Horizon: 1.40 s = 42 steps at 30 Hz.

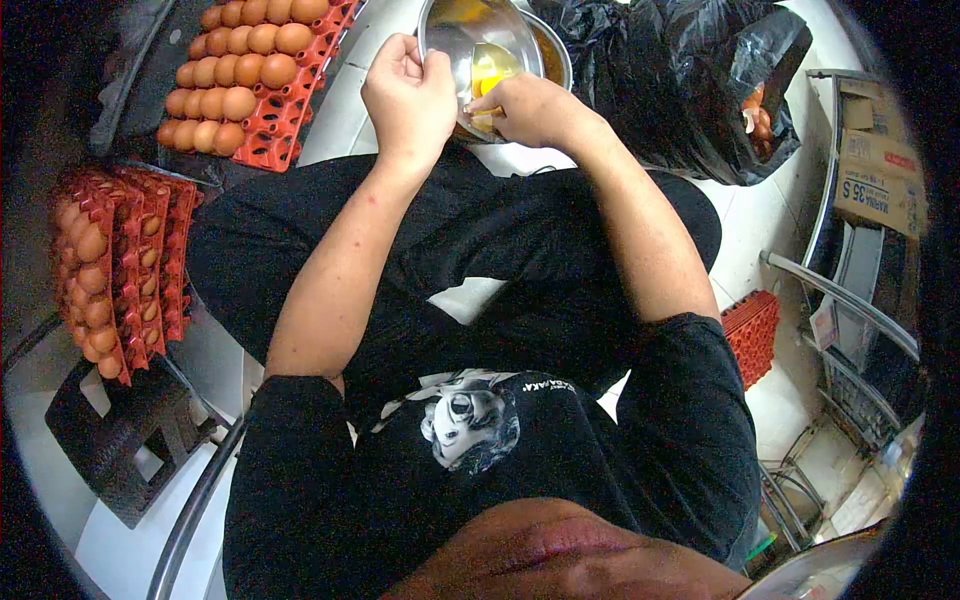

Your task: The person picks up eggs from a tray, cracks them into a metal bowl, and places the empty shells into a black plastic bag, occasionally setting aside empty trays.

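Observation:
A metal bowl (445, 30) stands at the top centre, with yellow yolk and clear egg white (490, 68) in it. My left hand (408, 88) is at the bowl's left rim, its fingers curled; what they hold, if anything, is hidden. My right hand (530, 108) reaches over the bowl's near right side, its fingers closed round a small piece of brown eggshell (487, 112) beside the yolk. Another metal container (560, 50) shows behind the bowl at the right.
Brown eggs sit in a red tray (268, 140) at the upper left, above stacked egg trays (125, 240). A black plastic bag (650, 90) with eggshells (758, 122) lies at the upper right. Red trays (750, 335), a metal rack (840, 290) and a cardboard box (875, 185) stand right.

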Each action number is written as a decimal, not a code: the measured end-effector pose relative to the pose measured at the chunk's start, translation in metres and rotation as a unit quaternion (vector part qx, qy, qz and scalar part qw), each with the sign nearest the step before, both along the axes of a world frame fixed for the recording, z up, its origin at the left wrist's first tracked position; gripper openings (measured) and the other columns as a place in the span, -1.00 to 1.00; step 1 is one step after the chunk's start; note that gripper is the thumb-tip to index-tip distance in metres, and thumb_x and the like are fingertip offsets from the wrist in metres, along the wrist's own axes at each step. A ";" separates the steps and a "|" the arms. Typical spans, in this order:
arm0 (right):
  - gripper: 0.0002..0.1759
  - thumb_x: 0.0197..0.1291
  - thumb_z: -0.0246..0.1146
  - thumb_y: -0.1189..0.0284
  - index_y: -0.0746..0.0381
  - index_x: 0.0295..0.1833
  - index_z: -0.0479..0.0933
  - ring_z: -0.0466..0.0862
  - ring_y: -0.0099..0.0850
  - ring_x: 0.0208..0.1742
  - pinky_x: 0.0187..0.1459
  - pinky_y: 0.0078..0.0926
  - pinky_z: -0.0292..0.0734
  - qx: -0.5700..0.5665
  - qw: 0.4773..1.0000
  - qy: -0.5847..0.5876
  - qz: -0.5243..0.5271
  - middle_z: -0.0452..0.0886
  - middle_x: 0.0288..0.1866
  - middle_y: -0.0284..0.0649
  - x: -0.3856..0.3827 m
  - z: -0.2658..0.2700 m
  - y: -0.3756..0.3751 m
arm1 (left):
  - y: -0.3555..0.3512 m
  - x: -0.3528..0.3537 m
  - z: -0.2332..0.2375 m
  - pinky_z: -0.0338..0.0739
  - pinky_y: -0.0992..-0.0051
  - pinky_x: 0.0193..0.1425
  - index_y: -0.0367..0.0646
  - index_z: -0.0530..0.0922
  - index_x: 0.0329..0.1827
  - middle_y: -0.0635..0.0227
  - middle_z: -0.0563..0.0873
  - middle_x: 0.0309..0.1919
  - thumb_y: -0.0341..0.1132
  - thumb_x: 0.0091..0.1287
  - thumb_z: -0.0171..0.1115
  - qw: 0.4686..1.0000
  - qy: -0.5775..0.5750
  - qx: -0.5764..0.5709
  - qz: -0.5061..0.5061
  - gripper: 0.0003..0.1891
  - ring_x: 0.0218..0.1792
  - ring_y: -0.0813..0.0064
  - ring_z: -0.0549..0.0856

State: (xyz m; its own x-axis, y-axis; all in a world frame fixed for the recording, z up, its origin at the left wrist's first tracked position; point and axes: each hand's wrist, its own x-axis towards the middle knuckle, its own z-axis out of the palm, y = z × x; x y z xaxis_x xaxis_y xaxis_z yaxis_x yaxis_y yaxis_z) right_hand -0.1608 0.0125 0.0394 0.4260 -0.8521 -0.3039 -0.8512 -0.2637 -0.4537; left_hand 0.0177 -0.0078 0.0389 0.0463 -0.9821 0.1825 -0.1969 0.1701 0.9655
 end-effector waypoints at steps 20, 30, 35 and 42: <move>-0.80 0.19 0.40 0.29 0.02 -0.11 0.85 0.82 -0.05 -0.11 0.05 -0.09 0.72 -0.096 0.990 0.008 -0.104 0.82 -0.25 -0.04 -0.015 -0.002 -0.011 | 0.001 -0.005 0.007 0.17 0.63 -0.54 -0.24 0.48 -0.29 0.64 0.49 -0.60 -0.51 0.45 0.28 0.996 0.090 0.002 -0.010 -0.85 -0.59 0.87 0.40; -0.72 0.19 0.33 0.41 0.00 -0.05 0.87 0.82 -0.03 -0.16 0.05 -0.16 0.73 -0.057 0.996 -0.010 -0.074 0.81 -0.22 0.02 -0.016 -0.017 -0.011 | 0.002 -0.003 0.011 0.16 0.63 -0.53 -0.23 0.47 -0.31 0.63 0.50 -0.59 -0.52 0.45 0.25 0.998 0.062 0.004 -0.014 -0.85 -0.59 0.87 0.39; -0.70 0.17 0.31 0.44 0.00 -0.05 0.87 0.82 -0.02 -0.18 0.04 -0.16 0.73 -0.047 0.996 -0.021 -0.067 0.81 -0.23 0.01 -0.015 -0.019 -0.012 | 0.003 -0.004 0.012 0.19 0.63 -0.54 -0.23 0.46 -0.31 0.61 0.51 -0.60 -0.54 0.44 0.24 0.995 0.093 0.003 -0.018 -0.85 -0.59 0.86 0.42; -0.67 0.14 0.30 0.45 0.00 -0.03 0.87 0.82 -0.03 -0.17 0.05 -0.16 0.72 -0.023 0.998 -0.016 -0.053 0.81 -0.22 0.01 -0.016 -0.018 -0.013 | 0.002 -0.003 0.010 0.23 0.63 -0.54 -0.25 0.49 -0.28 0.60 0.53 -0.59 -0.53 0.44 0.24 0.996 0.091 0.003 -0.018 -0.88 -0.59 0.84 0.45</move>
